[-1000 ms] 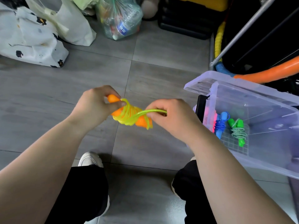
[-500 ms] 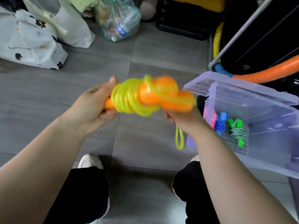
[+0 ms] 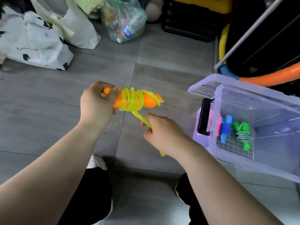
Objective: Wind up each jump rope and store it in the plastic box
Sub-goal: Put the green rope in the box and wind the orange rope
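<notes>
Open grey floor [image 3: 48, 111] lies left of the hands; the plastic box [image 3: 243, 163] blocks the right

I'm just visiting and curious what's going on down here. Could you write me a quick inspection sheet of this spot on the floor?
Surface: grey tiled floor, bare in the middle.
Job's things: yellow rope wound around orange handles; clear plastic box at right, open, holding a blue rope, a green rope and something pink behind the wall.
Clutter: white spotted bag, cream bag, clear bag of bottles at the far side.
Hands: left hand grips a handle end; right hand pulls the loose rope tail.
Cables: nothing seen.
Surroundings: orange hoop, metal pole, dark box with a yellow top; shoe.
</notes>
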`<state>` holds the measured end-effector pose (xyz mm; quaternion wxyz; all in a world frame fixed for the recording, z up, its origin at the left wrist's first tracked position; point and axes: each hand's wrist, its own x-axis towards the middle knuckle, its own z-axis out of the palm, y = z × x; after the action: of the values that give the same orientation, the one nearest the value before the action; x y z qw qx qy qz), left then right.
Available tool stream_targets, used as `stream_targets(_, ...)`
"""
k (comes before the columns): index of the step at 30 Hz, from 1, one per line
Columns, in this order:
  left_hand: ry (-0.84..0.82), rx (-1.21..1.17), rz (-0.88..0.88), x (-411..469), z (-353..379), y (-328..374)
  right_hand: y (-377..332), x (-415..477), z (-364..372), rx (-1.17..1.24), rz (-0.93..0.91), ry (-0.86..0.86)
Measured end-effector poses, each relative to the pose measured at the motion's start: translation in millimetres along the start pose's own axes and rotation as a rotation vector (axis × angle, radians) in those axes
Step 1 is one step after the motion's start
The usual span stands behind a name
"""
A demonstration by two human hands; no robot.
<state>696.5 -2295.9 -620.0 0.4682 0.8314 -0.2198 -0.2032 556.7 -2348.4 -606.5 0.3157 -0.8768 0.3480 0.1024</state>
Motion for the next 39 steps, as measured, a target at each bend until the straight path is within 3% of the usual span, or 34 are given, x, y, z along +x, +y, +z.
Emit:
stream_targets(5, 0.002, 0.213, 0.13, -5, 2, 0, 4, -5, -11, -0.078, -0.104, 0.109)
stream_targets(10, -0.324, 0.249, 0.218, -11, 0, 4, 18, -8, -30, 0.131, -0.114, 0.214)
stream_targets(16, -0.681, -0.095, 0.047, -8, -10, 10, 34, -10, -42, 0.597, -0.107, 0.142)
stream_targets(21, -0.834, -0.417, -0.03, -10, -9, 6, 35, -10, -43, 0.801, -0.116, 0.112)
stream_targets(27, -0.704, -0.7, -0.156, -13, -4, 14, 26, -8, -35, 1.352, -0.076, 0.094)
stream_targets(34, -0.454, -0.753, -0.509, -16, 11, 16, 20, 13, -19, 1.546, 0.169, 0.208)
stream_targets(39, -0.336, -0.771, -0.666, -17, 18, 14, 8, 14, -13, 1.759, 0.142, 0.323)
